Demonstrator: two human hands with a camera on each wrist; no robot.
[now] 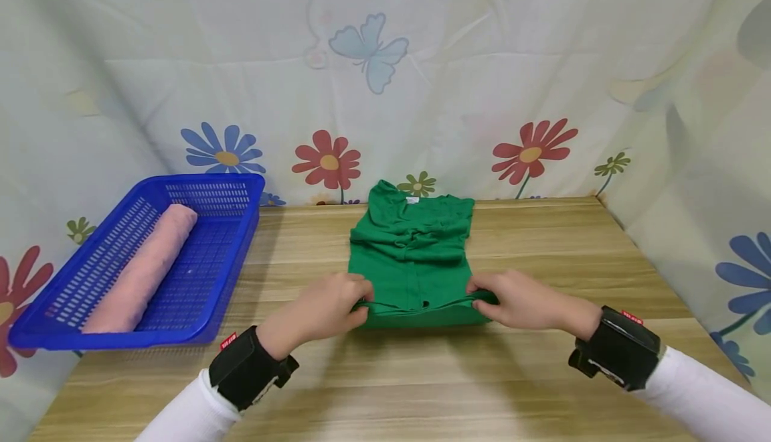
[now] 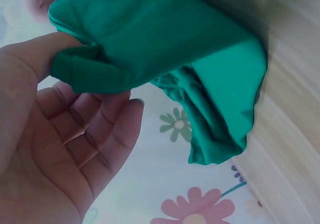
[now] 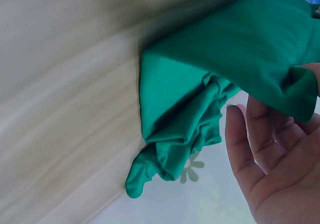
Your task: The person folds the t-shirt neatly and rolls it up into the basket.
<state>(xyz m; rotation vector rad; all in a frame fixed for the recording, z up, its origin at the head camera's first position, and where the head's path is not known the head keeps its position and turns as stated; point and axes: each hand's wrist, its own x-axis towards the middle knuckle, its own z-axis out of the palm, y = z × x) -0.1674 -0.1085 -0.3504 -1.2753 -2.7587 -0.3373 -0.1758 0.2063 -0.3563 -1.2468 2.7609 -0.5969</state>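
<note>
A green shirt [image 1: 415, 248] lies on the table in a narrow folded strip, its neckline with a white label at the far end. The near edge is lifted off the tabletop and stretched between both hands. My left hand [image 1: 331, 305] pinches the left corner of that edge; in the left wrist view the thumb presses the fabric [image 2: 165, 33] against the fingers. My right hand [image 1: 524, 300] pinches the right corner, and the right wrist view shows the cloth [image 3: 240, 53] sloping up from the table to it. Loose wrinkles cross the shirt's middle.
To the left stands a blue plastic basket [image 1: 237, 254] with a rolled pink cloth [image 1: 147, 268] inside. The wood-grain table [image 1: 572, 248] meets a flower-printed curtain [image 1: 434, 94] at the back and sides.
</note>
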